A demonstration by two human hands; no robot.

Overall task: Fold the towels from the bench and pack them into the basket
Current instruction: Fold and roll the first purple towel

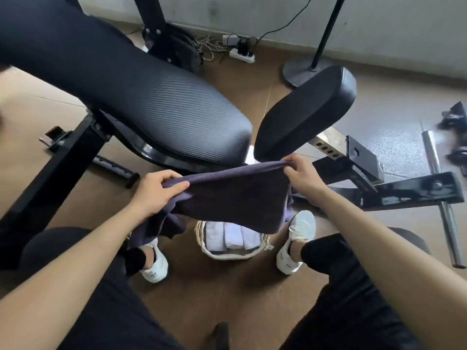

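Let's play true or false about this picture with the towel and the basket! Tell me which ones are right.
1. The left hand and the right hand both hold the dark purple towel. True.
2. The basket is empty. False: light folded towels lie side by side in it.
3. The basket stands on a table. False: it stands on the floor between the person's shoes.
4. The shoes are white. True.
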